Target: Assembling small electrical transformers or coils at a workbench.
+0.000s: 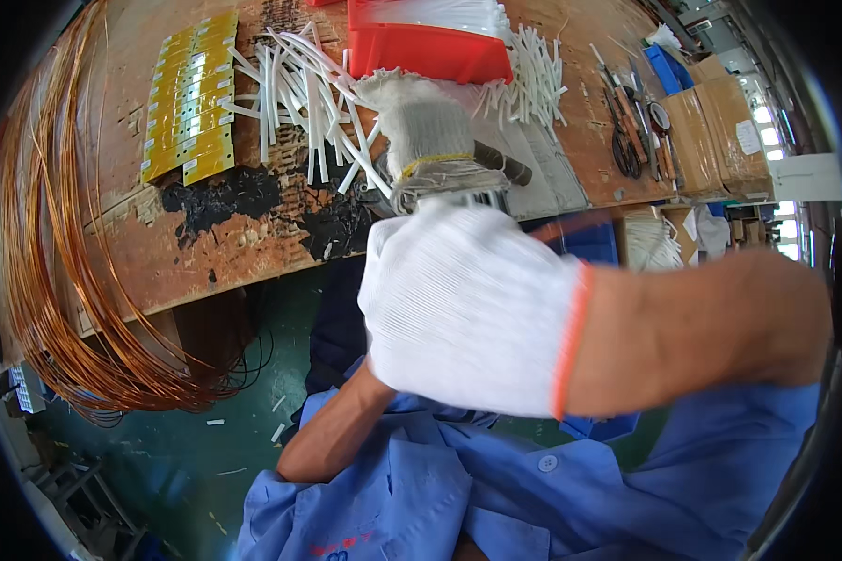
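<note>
My right hand [472, 299], in a white knitted glove with an orange cuff, fills the middle of the view. It is bent into a fist, slightly smeared by motion, and its fingertips face away, so what they hold is hidden. Behind it, my left forearm [341, 425] rises from a blue sleeve; the left hand is hidden by the right glove. Just beyond the gloved hand, at the table's front edge, stands a clamp-like fixture wrapped in grey-white cloth [430, 126], tied with a yellow band. A dark round bar [503, 164] sticks out to its right.
Copper wire coils [51, 271] hang over the worn wooden table [243, 248] at left. Yellow plates [192, 98], loose white tubes [318, 103] and a red bin [430, 53] lie farther back. Pliers [625, 150] and a cardboard box [720, 136] are at right.
</note>
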`<state>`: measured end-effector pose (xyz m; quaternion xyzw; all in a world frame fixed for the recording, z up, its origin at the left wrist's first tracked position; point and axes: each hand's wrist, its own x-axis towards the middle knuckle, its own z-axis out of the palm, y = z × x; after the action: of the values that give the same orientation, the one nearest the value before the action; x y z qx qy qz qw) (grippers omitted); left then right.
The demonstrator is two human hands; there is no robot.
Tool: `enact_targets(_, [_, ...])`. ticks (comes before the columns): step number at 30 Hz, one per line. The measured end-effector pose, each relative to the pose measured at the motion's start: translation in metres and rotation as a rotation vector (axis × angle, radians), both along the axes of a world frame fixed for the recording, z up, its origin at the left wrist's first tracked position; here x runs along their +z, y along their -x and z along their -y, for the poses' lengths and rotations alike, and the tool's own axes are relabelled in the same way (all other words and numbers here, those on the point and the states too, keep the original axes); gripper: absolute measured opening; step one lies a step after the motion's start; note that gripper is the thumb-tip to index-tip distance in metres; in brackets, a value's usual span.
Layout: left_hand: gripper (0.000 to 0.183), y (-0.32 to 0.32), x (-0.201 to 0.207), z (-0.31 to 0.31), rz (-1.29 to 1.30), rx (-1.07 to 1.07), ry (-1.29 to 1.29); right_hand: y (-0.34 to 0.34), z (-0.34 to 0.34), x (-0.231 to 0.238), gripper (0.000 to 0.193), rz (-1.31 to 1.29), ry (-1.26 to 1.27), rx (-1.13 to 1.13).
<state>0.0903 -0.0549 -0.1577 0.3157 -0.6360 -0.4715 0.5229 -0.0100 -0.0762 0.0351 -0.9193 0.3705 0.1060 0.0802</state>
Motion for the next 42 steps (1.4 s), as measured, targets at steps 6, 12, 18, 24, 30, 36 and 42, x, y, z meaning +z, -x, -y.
enact_targets(6, [0.104, 0.023, 0.001, -0.011, -0.099, 0.049, -0.212, 0.058, 0.106, -0.012, 0.025, -0.020, -0.363, -0.023])
enact_targets(12, [0.095, 0.024, -0.006, 0.001, -0.114, 0.129, 0.007, 0.133, 0.061, -0.028, 0.023, 0.462, -0.349, -0.384])
enact_targets(18, [0.056, 0.015, 0.014, 0.008, 0.027, 0.035, 0.067, 0.147, -0.043, -0.039, 0.018, 0.459, -0.096, -0.575])
enact_targets(24, [0.047, 0.014, 0.014, 0.012, 0.066, 0.003, 0.095, 0.053, -0.107, -0.020, 0.017, -0.202, 0.164, -0.283])
enact_targets(30, [0.071, 0.027, 0.013, -0.010, -0.069, -0.034, -0.249, 0.011, 0.021, 0.024, 0.023, -0.202, -0.173, -0.328])
enact_targets(36, [0.086, 0.018, 0.014, 0.003, 0.102, 0.234, 0.104, 0.129, 0.012, -0.037, 0.024, 0.674, -0.377, -0.667])
enact_targets(42, [0.050, 0.006, 0.017, 0.013, 0.106, 0.047, 0.217, 0.096, -0.039, -0.017, 0.023, 0.728, -0.451, -1.131])
